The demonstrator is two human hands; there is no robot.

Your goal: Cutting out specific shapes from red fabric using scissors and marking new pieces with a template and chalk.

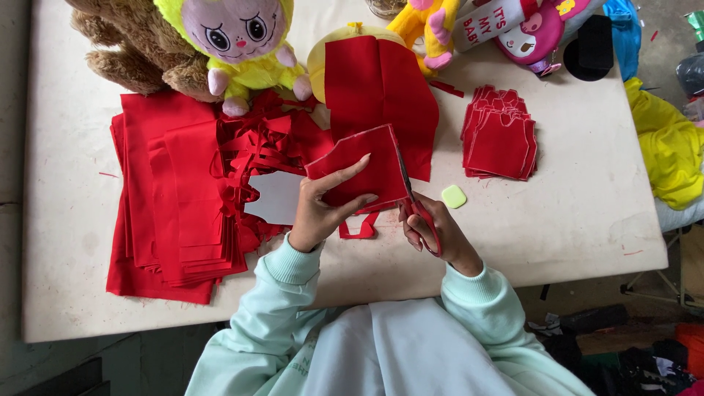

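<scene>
My left hand (323,209) pinches a cut piece of red fabric (359,165) above the white table (572,220). My right hand (433,231) grips red-handled scissors (414,198), whose blades run up along the right edge of that piece. A longer length of red fabric (381,88) lies behind it, draped toward the far side. A grey paper pattern (277,196) rests on the red scraps just left of my left hand.
Folded red cloth (169,198) is stacked at left, a pile of cut red pieces (500,136) at right, with a pale green chalk (454,196) nearby. Plush toys (235,44) line the far edge. Yellow fabric (671,147) hangs off the right.
</scene>
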